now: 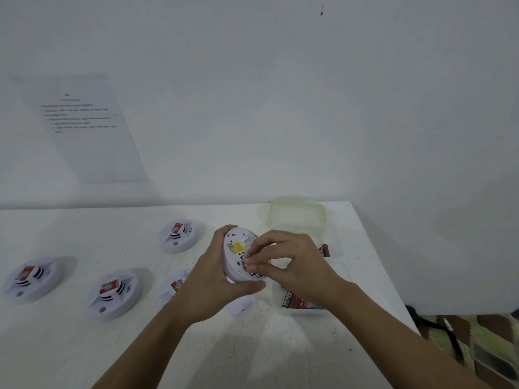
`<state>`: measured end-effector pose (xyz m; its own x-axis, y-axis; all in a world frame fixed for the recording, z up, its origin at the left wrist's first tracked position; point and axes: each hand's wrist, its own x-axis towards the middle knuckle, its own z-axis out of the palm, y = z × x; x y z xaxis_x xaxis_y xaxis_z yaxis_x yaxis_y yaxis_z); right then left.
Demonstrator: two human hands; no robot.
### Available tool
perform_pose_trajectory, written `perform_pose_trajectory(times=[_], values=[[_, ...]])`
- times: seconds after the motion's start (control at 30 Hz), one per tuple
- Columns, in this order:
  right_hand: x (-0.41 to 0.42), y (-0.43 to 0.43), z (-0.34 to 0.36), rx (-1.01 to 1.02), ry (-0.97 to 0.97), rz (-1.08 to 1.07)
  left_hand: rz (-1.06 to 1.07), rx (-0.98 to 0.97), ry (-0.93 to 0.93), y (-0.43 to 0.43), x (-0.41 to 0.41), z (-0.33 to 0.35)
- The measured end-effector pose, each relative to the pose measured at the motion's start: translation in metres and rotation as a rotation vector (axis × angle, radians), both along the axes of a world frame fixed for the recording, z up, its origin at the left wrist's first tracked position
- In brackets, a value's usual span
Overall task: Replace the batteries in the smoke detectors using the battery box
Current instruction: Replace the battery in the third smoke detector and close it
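My left hand [209,279] grips a round white smoke detector [237,249] above the table, tilted with its back toward me; a yellow label shows inside. My right hand [283,259] reaches into the open back, its fingertips pinching something small that I cannot make out. Behind my right hand lies the clear plastic battery box [341,272] with red and black batteries [295,300] inside. Its greenish lid [297,214] lies open at the far side.
Three more white smoke detectors lie on the white table [252,346]: one at the back [179,234], one in the middle [113,293], one at the far left [31,277]. A detector part with a red label [175,286] lies under my left wrist. A printed sheet [84,127] hangs on the wall.
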<state>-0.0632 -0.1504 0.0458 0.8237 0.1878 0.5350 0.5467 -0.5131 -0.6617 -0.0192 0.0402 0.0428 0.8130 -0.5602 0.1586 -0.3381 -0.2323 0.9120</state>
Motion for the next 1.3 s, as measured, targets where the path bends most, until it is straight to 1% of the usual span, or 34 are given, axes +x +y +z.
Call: perform_pose_trajectory(times=[0.2,0.33,0.43,0.57,0.67,0.8,0.9,1.1,1.3], values=[[-0.003,-0.002,-0.004,0.277,0.303,-0.011,-0.062,0.009,0.015,0.003,-0.001,-0.003],[0.001,-0.005,-0.005,0.279,0.415,-0.090,-0.074,0.045,-0.023,-0.001,0.003,-0.004],[0.005,-0.008,-0.004,0.292,0.473,-0.108,-0.076,0.056,-0.038,-0.002,0.006,-0.005],[0.009,-0.006,-0.007,0.304,0.494,-0.104,-0.080,0.064,-0.066,-0.002,0.010,-0.004],[0.011,-0.005,-0.010,0.354,0.506,-0.100,-0.092,0.074,-0.076,-0.003,0.011,-0.002],[0.017,-0.008,-0.011,0.362,0.490,-0.088,-0.096,0.073,-0.039,-0.005,0.014,-0.001],[0.021,-0.011,-0.010,0.374,0.482,-0.093,-0.102,0.068,-0.047,-0.006,0.016,-0.001],[0.028,-0.012,-0.013,0.405,0.424,-0.174,-0.102,0.053,-0.058,-0.008,0.018,0.000],[0.029,-0.010,-0.013,0.393,0.456,-0.239,-0.088,0.056,-0.063,-0.006,0.016,-0.002]])
